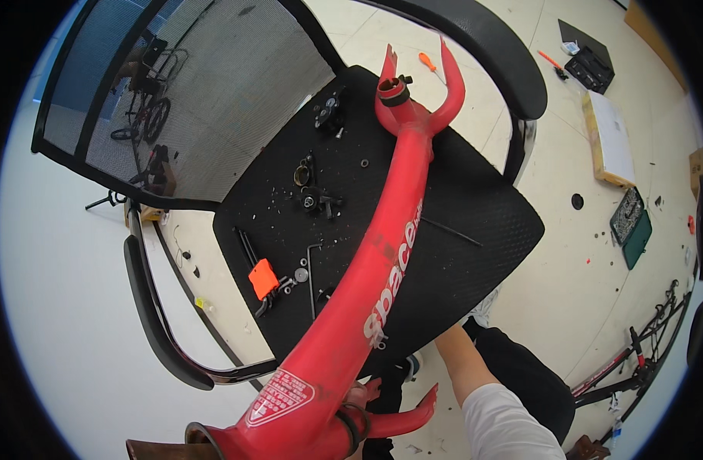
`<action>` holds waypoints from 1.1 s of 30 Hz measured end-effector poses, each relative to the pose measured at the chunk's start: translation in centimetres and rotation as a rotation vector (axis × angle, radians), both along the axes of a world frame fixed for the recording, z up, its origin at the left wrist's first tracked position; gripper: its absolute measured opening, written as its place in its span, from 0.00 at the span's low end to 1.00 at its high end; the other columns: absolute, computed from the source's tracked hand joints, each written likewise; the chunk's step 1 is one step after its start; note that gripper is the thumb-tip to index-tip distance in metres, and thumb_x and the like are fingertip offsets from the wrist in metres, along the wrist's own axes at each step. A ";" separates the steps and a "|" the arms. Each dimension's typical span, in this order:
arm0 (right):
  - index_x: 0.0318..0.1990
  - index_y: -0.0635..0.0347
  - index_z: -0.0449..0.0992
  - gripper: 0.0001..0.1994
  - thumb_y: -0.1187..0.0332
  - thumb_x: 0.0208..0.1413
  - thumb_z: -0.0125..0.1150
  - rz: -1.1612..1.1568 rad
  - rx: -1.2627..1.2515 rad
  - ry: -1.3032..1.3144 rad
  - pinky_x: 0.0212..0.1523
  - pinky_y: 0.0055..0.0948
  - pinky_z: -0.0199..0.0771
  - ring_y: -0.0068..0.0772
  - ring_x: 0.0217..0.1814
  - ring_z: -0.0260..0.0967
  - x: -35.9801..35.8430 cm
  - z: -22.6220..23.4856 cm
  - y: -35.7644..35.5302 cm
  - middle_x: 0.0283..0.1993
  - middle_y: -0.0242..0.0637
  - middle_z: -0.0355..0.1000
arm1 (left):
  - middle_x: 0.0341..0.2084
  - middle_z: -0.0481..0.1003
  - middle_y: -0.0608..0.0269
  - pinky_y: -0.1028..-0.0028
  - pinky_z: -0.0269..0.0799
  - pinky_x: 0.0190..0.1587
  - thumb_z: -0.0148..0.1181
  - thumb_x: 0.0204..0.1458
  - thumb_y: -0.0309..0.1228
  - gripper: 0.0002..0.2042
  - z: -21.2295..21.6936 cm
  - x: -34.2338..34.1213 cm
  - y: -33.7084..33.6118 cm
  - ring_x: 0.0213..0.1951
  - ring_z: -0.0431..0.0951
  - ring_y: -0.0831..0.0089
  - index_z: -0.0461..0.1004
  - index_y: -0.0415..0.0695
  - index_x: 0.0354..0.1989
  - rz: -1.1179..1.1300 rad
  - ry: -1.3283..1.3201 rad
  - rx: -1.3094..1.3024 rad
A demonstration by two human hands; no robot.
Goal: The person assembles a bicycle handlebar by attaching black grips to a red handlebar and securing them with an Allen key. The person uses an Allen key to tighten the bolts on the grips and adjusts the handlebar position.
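Note:
A red bicycle frame point(351, 284) lies slantwise across the black seat of an office chair point(474, 195), its forked end far and its open tube near. My right forearm point(470, 368) reaches in from below and passes under the seat's near right edge. The seat hides the fingers of that hand, so what it holds, if anything, does not show. My left hand is out of sight. Left of the frame on the seat lie an orange hex key holder point(263, 279), a loose L-shaped hex key point(312, 284), small bolts and washers, and black metal bike parts point(312, 201).
Black armrests point(167, 322) and a mesh backrest point(236, 84) border the seat. An orange-handled screwdriver point(427, 61) lies on the floor beyond. Rightward on the floor are a black tool case point(591, 69), a white-topped box point(611, 138), a green case point(637, 239) and another bicycle frame point(616, 368).

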State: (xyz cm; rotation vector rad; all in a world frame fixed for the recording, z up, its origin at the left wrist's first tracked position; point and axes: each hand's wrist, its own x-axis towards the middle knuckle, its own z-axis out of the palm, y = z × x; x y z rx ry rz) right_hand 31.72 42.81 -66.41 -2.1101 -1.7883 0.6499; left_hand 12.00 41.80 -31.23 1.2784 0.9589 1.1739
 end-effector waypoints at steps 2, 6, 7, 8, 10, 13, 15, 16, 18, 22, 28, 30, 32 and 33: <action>0.59 0.60 0.72 0.25 0.70 0.51 0.58 -0.018 -0.001 -0.002 0.64 0.51 0.66 0.49 0.67 0.63 2.1 0.1 -0.4 0.65 0.49 0.67 | 0.15 0.66 0.61 0.70 0.66 0.23 0.62 0.55 0.25 0.13 0.7 2.0 0.3 0.18 0.66 0.71 0.63 0.42 0.24 0.044 -0.067 -0.096; 0.59 0.60 0.73 0.24 0.71 0.51 0.58 -0.011 0.238 0.067 0.63 0.51 0.67 0.50 0.66 0.65 3.8 2.5 -0.6 0.64 0.50 0.68 | 0.22 0.67 0.66 0.73 0.67 0.27 0.62 0.56 0.23 0.11 3.3 6.0 0.3 0.25 0.70 0.74 0.63 0.47 0.30 0.189 -0.177 -0.427; 0.58 0.60 0.73 0.24 0.71 0.51 0.58 0.013 0.350 0.120 0.62 0.50 0.68 0.50 0.66 0.65 3.8 3.9 -0.7 0.63 0.50 0.68 | 0.26 0.68 0.68 0.74 0.68 0.30 0.62 0.56 0.21 0.10 3.8 6.1 -0.2 0.28 0.71 0.75 0.65 0.48 0.34 0.243 -0.282 -0.541; 0.58 0.60 0.73 0.24 0.71 0.51 0.58 0.065 0.358 0.148 0.62 0.50 0.68 0.50 0.65 0.65 4.0 5.1 -0.2 0.63 0.50 0.68 | 0.28 0.69 0.68 0.72 0.71 0.31 0.63 0.54 0.20 0.12 3.7 7.1 0.0 0.31 0.74 0.73 0.68 0.48 0.39 0.450 -0.274 -0.493; 0.56 0.60 0.73 0.22 0.71 0.51 0.58 0.212 0.131 0.130 0.59 0.50 0.70 0.53 0.62 0.68 7.0 8.4 -1.0 0.59 0.51 0.70 | 0.33 0.71 0.68 0.71 0.73 0.33 0.66 0.51 0.22 0.16 3.0 7.6 0.8 0.35 0.75 0.74 0.68 0.46 0.46 0.388 -0.164 -0.310; 0.43 0.59 0.74 0.13 0.69 0.48 0.63 0.342 -0.229 0.059 0.45 0.52 0.76 0.59 0.45 0.74 12.1 16.2 -2.1 0.40 0.51 0.74 | 0.17 0.70 0.66 0.75 0.67 0.29 0.63 0.43 0.23 0.05 2.7 8.3 1.9 0.27 0.69 0.82 0.72 0.37 0.22 0.272 0.245 0.045; 0.39 0.58 0.73 0.15 0.65 0.44 0.69 0.339 -0.178 0.042 0.42 0.52 0.75 0.58 0.42 0.74 14.6 21.9 -3.8 0.34 0.50 0.74 | 0.13 0.64 0.65 0.75 0.64 0.26 0.63 0.40 0.23 0.07 4.1 9.4 2.0 0.25 0.64 0.85 0.70 0.34 0.20 0.264 0.218 0.013; 0.38 0.58 0.73 0.16 0.64 0.43 0.70 0.364 -0.227 0.007 0.42 0.51 0.75 0.58 0.41 0.74 15.3 25.9 -4.3 0.33 0.50 0.74 | 0.13 0.64 0.65 0.75 0.64 0.26 0.63 0.40 0.23 0.07 4.3 9.3 2.0 0.25 0.64 0.85 0.70 0.34 0.20 0.273 0.219 0.026; 0.38 0.58 0.73 0.17 0.62 0.44 0.71 0.321 -0.278 -0.055 0.42 0.51 0.74 0.57 0.41 0.74 18.7 28.8 -7.5 0.33 0.50 0.74 | 0.12 0.63 0.63 0.75 0.63 0.25 0.63 0.40 0.23 0.07 4.0 9.7 1.9 0.24 0.64 0.86 0.71 0.34 0.20 0.274 0.202 0.040; 0.37 0.60 0.73 0.17 0.61 0.44 0.72 0.222 -0.207 -0.122 0.39 0.49 0.74 0.57 0.38 0.74 24.3 38.4 -13.6 0.32 0.50 0.75 | 0.11 0.62 0.63 0.74 0.61 0.23 0.61 0.37 0.22 0.05 4.8 10.0 1.6 0.21 0.63 0.85 0.71 0.34 0.19 0.264 0.219 0.042; 0.34 0.63 0.76 0.13 0.68 0.43 0.71 -0.180 0.009 -0.089 0.39 0.33 0.75 0.39 0.34 0.73 23.9 57.4 -16.7 0.34 0.42 0.74 | 0.10 0.62 0.63 0.74 0.60 0.21 0.61 0.37 0.22 0.05 5.6 10.2 1.4 0.19 0.62 0.84 0.71 0.34 0.18 0.240 0.199 0.023; 0.34 0.63 0.75 0.11 0.71 0.44 0.71 -0.069 0.174 -0.116 0.40 0.29 0.74 0.32 0.35 0.74 23.6 61.9 -14.8 0.33 0.39 0.74 | 0.11 0.63 0.65 0.75 0.60 0.23 0.59 0.36 0.21 0.04 5.9 10.1 1.5 0.21 0.63 0.84 0.71 0.33 0.19 0.227 0.234 0.030; 0.34 0.65 0.74 0.10 0.79 0.45 0.70 -0.026 0.336 -0.072 0.42 0.28 0.73 0.32 0.36 0.73 21.5 65.0 -10.8 0.34 0.38 0.74 | 0.11 0.63 0.65 0.74 0.60 0.22 0.59 0.36 0.22 0.04 5.5 9.3 1.6 0.20 0.63 0.84 0.71 0.34 0.19 0.244 0.253 0.027; 0.34 0.65 0.75 0.08 0.77 0.47 0.69 0.001 0.430 -0.051 0.40 0.26 0.73 0.29 0.35 0.72 20.6 66.1 -8.6 0.34 0.36 0.75 | 0.10 0.63 0.64 0.74 0.60 0.22 0.60 0.36 0.22 0.04 5.3 9.3 1.8 0.20 0.63 0.84 0.71 0.34 0.18 0.247 0.250 0.027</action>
